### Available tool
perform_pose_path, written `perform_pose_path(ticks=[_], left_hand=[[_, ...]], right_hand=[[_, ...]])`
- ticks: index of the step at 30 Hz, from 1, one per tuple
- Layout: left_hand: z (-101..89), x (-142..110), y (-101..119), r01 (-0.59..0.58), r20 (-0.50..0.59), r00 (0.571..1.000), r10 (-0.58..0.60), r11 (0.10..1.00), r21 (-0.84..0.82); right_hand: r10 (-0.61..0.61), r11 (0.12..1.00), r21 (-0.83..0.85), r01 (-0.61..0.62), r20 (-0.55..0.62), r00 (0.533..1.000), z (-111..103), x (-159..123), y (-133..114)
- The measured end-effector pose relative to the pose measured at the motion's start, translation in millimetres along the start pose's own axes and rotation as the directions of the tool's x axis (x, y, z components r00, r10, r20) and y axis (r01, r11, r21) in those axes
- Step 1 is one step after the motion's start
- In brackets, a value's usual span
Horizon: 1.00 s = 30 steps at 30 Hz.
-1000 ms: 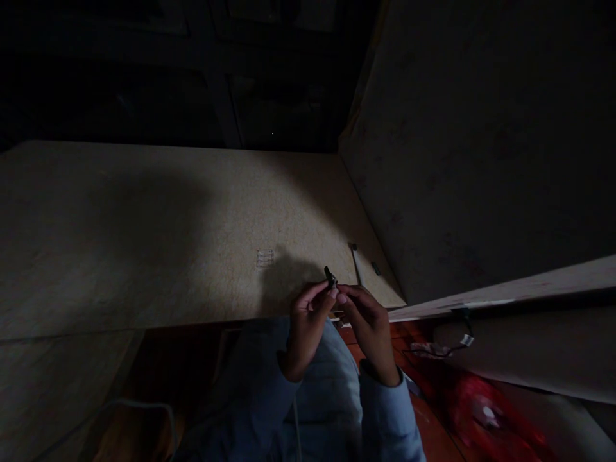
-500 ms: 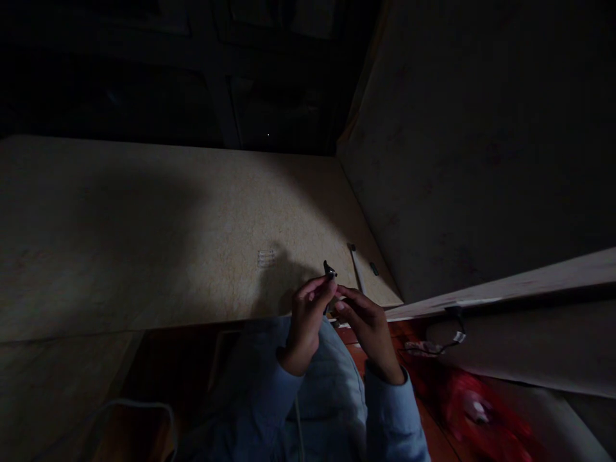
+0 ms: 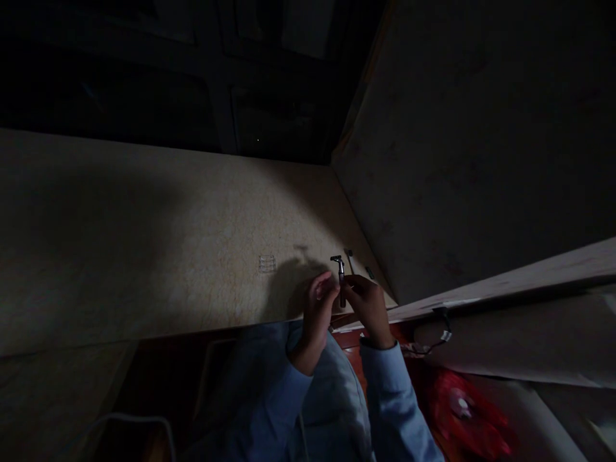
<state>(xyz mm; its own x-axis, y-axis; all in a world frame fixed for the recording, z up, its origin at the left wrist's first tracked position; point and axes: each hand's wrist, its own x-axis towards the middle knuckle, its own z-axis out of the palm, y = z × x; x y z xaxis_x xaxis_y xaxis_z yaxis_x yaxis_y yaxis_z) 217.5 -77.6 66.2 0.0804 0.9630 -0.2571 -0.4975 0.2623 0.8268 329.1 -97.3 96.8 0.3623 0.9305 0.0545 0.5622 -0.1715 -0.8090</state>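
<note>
- The safety razor [image 3: 341, 272] is in the person's hands, above the near edge of the table [image 3: 206, 237], close to its right-hand corner.
- Its metal head points away from the person and juts to the left; the darker handle runs back between the two hands.
- The right hand [image 3: 371, 309] grips the handle in a pinch between thumb and fingers, from the right side.
- The left hand [image 3: 318, 311] is on the other side of the handle, fingers loosely curled and thumb tip right beside it; whether it touches or grips the razor, I cannot tell.
- Left of the hands, on the tabletop, lies a small clear ridged plastic piece [image 3: 267, 264], well apart from both.
- A shadow of the hands and razor falls on the tabletop between that piece and the razor.
- Just beyond the right hand lies a pale stick with a dark end [image 3: 350, 256], partly hidden by it.
- A small dark oblong object [image 3: 369, 273] lies to the right of the stick, near the foot of the upright panel [image 3: 462, 160].
- At lower right are a red plastic bag [image 3: 481, 427] and a black cable with a white tag [image 3: 446, 335].
</note>
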Motion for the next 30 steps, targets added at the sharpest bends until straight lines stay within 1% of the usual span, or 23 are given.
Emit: perform_pose_path(ticks=[1,3,7,9,11,13,15,17,19,21,22,23,25,26,28,30], left_hand=[[-5.2,2.4,-2.0,-0.036,-0.016,0.999,0.037,0.998,0.054],[-17.0,7.8,-5.1,-0.089,-0.011,0.996,0.092,0.983,0.163],[-38.9,18.3,-3.3,-0.142,-0.025,0.988,0.156,0.946,0.292],[-47.4,22.0,1.3,-0.174,-0.021,0.981,0.194,0.920,0.352],[-54.9,24.9,7.3,-0.224,0.008,0.970,0.242,0.884,0.409],[-62.7,27.6,14.4,-0.291,0.034,0.950,0.310,0.842,0.455],[-72.1,30.9,23.1,-0.358,0.042,0.919,0.391,0.788,0.501],[-84.2,35.9,33.6,-0.417,0.050,0.878,0.475,0.710,0.567],[-98.9,43.2,45.0,-0.458,0.083,0.830,0.551,0.590,0.665],[-114.8,53.3,54.8,-0.476,0.155,0.782,0.603,0.419,0.773],[-122.5,59.3,58.2,-0.467,0.196,0.769,0.609,0.324,0.823],[-129.7,65.6,60.4,-0.447,0.229,0.762,0.605,0.237,0.862],[-141.2,78.7,61.5,-0.437,0.306,0.767,0.564,0.111,0.892],[-145.4,84.9,60.8,-0.442,0.344,0.775,0.530,0.067,0.894],[-150.6,95.5,58.5,-0.469,0.412,0.776,0.478,0.001,0.883],[-152.6,102.6,57.0,-0.506,0.466,0.768,0.439,-0.030,0.862]], right_hand=[[-0.011,0.996,-0.089,0.011,0.005,1.000,-1.0,8.0,0.7],[-0.020,0.969,-0.246,0.019,0.001,1.000,-1.6,23.0,2.8],[0.042,0.893,-0.449,-0.029,0.019,0.999,1.6,42.6,9.8],[0.087,0.856,-0.515,-0.054,0.039,0.995,4.6,47.3,12.8],[0.117,0.832,-0.551,-0.071,0.049,0.992,7.9,49.8,14.2],[0.132,0.822,-0.564,-0.081,0.050,0.990,10.5,50.8,14.0],[0.144,0.816,-0.572,-0.087,0.056,0.988,11.5,50.5,13.0],[0.153,0.811,-0.577,-0.093,0.055,0.987,10.6,49.0,12.5],[0.127,0.816,-0.571,-0.089,0.027,0.992,8.4,46.5,13.5],[0.063,0.836,-0.545,-0.060,-0.013,0.998,6.6,43.0,15.5],[0.023,0.850,-0.526,-0.030,-0.019,1.000,6.7,40.8,16.4],[-0.017,0.864,-0.504,0.009,-0.010,1.000,7.7,38.4,16.7],[-0.086,0.889,-0.448,0.097,0.045,0.995,13.2,32.5,14.8],[-0.114,0.900,-0.413,0.138,0.083,0.990,17.7,29.0,12.5],[-0.154,0.923,-0.331,0.199,0.158,0.975,29.2,21.3,5.3],[-0.189,0.939,-0.245,0.243,0.225,0.956,42.3,13.7,-3.4]])
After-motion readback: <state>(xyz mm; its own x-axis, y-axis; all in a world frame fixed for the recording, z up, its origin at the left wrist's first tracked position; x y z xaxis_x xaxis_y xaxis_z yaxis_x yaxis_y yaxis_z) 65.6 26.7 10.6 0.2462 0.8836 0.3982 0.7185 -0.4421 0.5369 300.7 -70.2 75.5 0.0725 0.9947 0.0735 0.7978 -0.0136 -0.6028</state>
